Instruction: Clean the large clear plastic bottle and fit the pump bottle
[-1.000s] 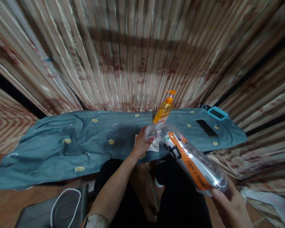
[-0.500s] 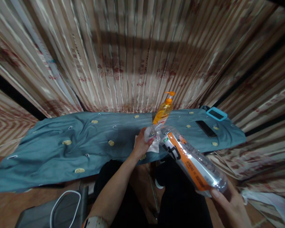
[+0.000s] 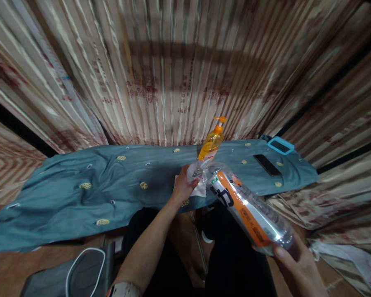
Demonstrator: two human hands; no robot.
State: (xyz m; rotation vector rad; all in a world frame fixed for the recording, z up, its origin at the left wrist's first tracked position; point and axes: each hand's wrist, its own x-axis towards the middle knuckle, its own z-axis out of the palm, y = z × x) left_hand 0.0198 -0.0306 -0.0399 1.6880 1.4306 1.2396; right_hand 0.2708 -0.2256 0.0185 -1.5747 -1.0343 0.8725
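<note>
Striped curtains close off the top and sides of the frame behind a table draped in a teal cloth (image 3: 80, 194), with the person's dark-trousered lap at the bottom centre.

Nearest, at lower right, the right hand (image 3: 298, 270) cups the base of a large clear bottle (image 3: 250, 210) with an orange label, fingers curled under and round it, so the bottle lies tilted with its neck pointing toward the middle of the frame. At the bottom left lies a grey bag (image 3: 64, 276) with a white cord. Further up, at centre, the left hand (image 3: 182, 185) is closed round the bottle's neck end, with a white wipe (image 3: 198, 187) just beside or under its fingers; whether the fingers pinch the cap or the wipe itself I cannot tell, since the clear plastic blurs there.

To do this well, my judgement is that the base hand should stay firm and low so the bottle does not roll, while the neck hand turns or rubs in short strokes, with the mouth over the cloth rather than the lap in case of drips.

Behind the neck stands an orange pump bottle (image 3: 212, 142), close enough to be knocked by a wide elbow or a swing of the big bottle. Toward the right of the cloth lie a black phone (image 3: 267, 165) and, at its far corner, a device with a blue frame (image 3: 280, 145).
</note>
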